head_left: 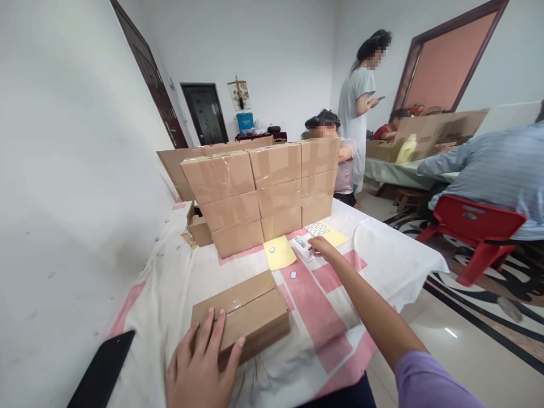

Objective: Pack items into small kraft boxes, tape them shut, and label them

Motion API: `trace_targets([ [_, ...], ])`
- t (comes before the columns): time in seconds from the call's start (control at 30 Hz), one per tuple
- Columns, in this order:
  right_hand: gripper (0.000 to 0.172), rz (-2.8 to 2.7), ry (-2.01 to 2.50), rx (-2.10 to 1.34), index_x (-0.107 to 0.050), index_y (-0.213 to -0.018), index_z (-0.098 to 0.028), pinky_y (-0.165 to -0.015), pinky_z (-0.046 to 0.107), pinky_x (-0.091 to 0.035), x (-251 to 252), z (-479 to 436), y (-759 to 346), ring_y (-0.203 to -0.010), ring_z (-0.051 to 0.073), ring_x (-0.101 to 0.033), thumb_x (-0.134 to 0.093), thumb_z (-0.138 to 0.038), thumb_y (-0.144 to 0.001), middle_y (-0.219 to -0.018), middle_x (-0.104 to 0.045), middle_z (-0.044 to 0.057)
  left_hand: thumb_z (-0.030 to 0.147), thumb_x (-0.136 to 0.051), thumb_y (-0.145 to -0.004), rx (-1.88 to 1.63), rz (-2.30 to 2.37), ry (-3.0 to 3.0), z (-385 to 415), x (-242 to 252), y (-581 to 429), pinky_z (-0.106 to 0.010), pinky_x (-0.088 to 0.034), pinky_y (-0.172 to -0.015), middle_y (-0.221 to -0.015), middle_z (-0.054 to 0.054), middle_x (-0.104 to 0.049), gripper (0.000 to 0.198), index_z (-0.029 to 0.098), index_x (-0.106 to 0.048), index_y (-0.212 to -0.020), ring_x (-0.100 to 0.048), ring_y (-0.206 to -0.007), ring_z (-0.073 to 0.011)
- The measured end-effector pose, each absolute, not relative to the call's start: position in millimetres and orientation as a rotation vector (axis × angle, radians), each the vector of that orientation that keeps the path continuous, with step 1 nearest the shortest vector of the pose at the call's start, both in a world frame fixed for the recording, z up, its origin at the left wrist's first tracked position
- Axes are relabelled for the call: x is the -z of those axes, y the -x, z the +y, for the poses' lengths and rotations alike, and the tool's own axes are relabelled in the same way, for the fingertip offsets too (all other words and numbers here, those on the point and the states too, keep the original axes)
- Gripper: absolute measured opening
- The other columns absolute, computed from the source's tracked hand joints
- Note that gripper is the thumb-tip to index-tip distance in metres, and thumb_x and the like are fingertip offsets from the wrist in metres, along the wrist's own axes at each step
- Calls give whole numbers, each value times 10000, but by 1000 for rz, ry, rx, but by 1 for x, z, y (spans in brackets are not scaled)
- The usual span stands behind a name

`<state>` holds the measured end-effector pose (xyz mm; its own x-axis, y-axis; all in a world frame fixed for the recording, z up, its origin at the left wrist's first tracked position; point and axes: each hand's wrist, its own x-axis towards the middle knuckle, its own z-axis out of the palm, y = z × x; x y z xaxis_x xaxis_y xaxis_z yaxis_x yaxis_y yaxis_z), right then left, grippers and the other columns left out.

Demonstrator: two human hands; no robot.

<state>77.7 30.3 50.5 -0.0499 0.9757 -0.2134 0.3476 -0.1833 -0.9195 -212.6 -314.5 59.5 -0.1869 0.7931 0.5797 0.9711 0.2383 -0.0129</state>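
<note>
Brown rectangular cardboard box (255, 309), shut, clear-taped, under spread left hand (202, 360); farther right, right hand (323, 248) at white boxy device (301, 247), grip unclear.

Soft pale light, stretched edges

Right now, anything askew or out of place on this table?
One small tag lies directly on the tablecloth, off the yellow sheets where similar ones sit, near the carton under the left hand. I see no spill.

Left hand (203, 362), phone (102, 371) — cut off at bottom; label (293, 275) — print too small.
</note>
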Motion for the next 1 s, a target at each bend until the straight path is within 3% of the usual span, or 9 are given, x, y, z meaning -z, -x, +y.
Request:
trace_targets([
  [0.47, 284, -1208, 1407, -1555, -634, -1190, -141, -771, 348, -595, -36, 39, -97, -904, 176, -673, -630, -347, -994, -1116, -667, 74, 510, -481, -963, 493, -2065, 1639, -318, -69, 209, -491, -447, -967, -1506, -9, -558, 559, 265, -532, -1463, -504, -1284, -329],
  [0.67, 197, -1197, 1386, -1485, -628, -918, -137, -603, 242, -498, -30, 38, -96, -640, 100, -560, -657, -328, -959, -800, -610, -10, 515, -478, -968, 482, -2080, 1644, -319, -73, 206, -494, -454, -945, -1507, -14, -557, 564, 274, -512, -1477, -501, -1293, -337],
  [0.83, 206, -1210, 1345, -1396, -569, -706, -176, -564, 261, -397, -28, 26, -93, -594, 125, -489, -723, -298, -771, -637, -523, -17, 503, -475, -974, 476, -2098, 1640, -320, -77, 202, -508, -449, -937, -1500, -25, -564, 549, 274, -519, -1470, -499, -1297, -348],
  [1.0, 268, -1270, 1284, -1315, -467, -572, -203, -543, 275, -311, -28, 16, -90, -561, 116, -393, -671, -317, -705, -566, -426, -31, 483, -502, -968, 532, -2088, 1650, -318, -78, 201, -514, -437, -977, -1487, -37, -575, 569, 289, -475, -1502, -502, -1295, -352],
])
